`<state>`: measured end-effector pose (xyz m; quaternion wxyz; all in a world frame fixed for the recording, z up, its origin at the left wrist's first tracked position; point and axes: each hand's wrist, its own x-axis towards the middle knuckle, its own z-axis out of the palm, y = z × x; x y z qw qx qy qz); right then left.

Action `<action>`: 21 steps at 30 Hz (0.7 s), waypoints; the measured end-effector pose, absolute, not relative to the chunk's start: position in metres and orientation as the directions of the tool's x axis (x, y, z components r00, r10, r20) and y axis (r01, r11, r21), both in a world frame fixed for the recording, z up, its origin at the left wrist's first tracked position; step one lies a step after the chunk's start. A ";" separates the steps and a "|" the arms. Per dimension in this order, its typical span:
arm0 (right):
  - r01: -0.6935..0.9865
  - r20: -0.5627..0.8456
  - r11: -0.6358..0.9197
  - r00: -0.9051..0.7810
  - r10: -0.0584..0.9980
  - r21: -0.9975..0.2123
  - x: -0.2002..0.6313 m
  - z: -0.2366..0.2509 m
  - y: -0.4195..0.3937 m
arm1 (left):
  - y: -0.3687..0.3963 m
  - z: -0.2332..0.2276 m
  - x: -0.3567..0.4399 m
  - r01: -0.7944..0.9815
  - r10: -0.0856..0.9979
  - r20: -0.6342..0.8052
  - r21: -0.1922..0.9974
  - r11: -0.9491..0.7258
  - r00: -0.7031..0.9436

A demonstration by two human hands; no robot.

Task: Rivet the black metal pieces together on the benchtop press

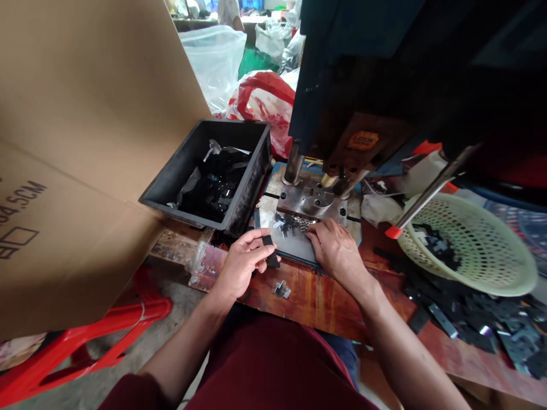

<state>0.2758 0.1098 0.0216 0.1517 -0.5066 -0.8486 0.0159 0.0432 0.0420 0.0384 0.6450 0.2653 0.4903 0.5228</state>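
While your left hand (pixel 241 259) pinches that small flat black plastic piece (pixel 270 250) between thumb and fingers at the bench edge, keep your right hand (pixel 335 247), fingers curled together, picking through the little pile of silvery metal clips (pixel 293 223) on the grey steel plate (pixel 299 242), and stay low, clear of the dark press head (pixel 342 148) above.
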 end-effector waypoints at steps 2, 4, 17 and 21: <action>0.842 0.253 0.504 -0.454 0.854 -0.191 0.277 0.020 0.110 | 0.043 0.037 0.043 -0.398 0.933 -0.359 0.859 0.321 -0.022; 0.828 0.263 0.519 -0.464 0.846 -0.209 0.279 0.019 0.110 | 0.044 0.036 0.043 -0.388 0.930 -0.367 0.859 0.335 -0.010; 0.791 0.239 0.579 -0.534 0.811 -0.196 0.269 0.027 0.116 | 0.047 0.040 0.050 -0.441 0.917 -0.400 0.822 0.360 0.003; 0.798 0.246 0.578 -0.533 0.809 -0.173 0.268 0.030 0.116 | 0.046 0.039 0.047 -0.386 0.922 -0.388 0.850 0.358 0.001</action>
